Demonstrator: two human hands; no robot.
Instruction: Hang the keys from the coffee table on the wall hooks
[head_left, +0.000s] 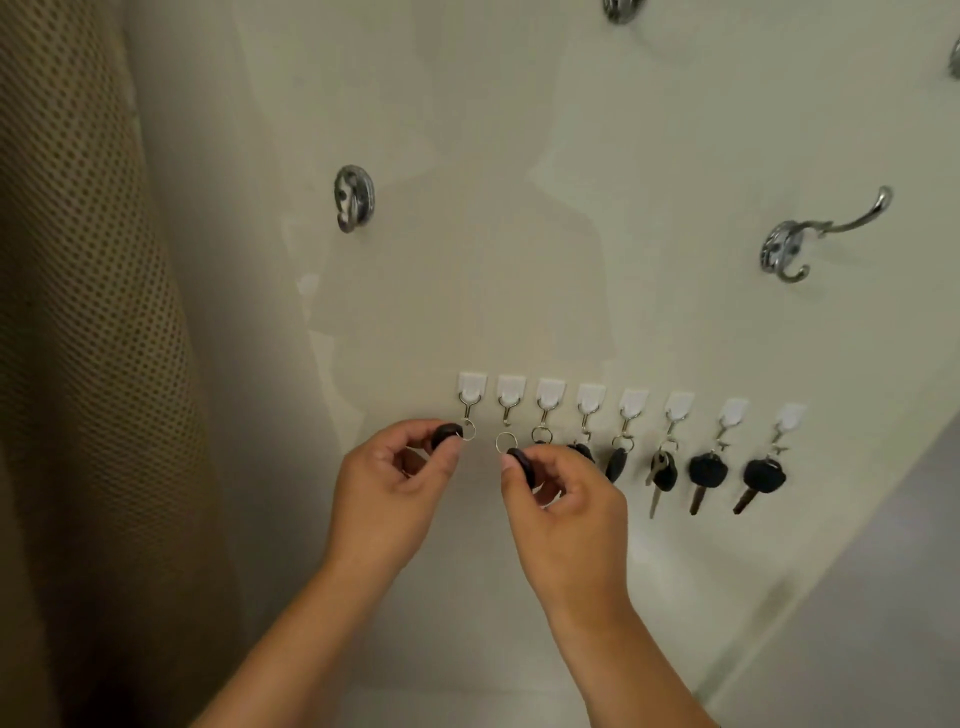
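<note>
Curtain (78, 312) crowds my left; bare wall (519, 260) above the white hook row (631, 402). Left hand (389, 483) pinches a black key (447, 435), its ring at the first hook (470, 402). Right hand (566, 506) pinches another key (519, 464), ring just below the second hook (509, 402). Six keys (709, 473) hang rightward. Both forearms angle up toward the wall.

Two bare, sleeveless forearms (332, 613)
</note>
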